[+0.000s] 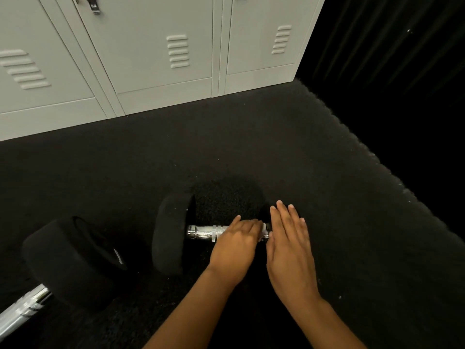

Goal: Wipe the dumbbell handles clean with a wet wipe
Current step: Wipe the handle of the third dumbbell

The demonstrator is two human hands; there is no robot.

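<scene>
A black dumbbell lies on the dark floor with its left weight head [171, 233] upright and a chrome handle [203, 232] running to the right. My left hand [235, 244] is curled over the right part of that handle, with a bit of white wet wipe [264, 229] showing at its fingertips. Flat and with fingers together, my right hand [289, 245] rests on the dumbbell's right weight head, which is almost fully hidden. A second dumbbell [73, 260] lies at the lower left, its chrome handle [24, 311] pointing to the corner.
Pale grey lockers [163, 54] line the far edge of the black rubber floor [251, 137]. The floor mat's edge [364, 149] runs diagonally on the right, with a dark wall beyond it.
</scene>
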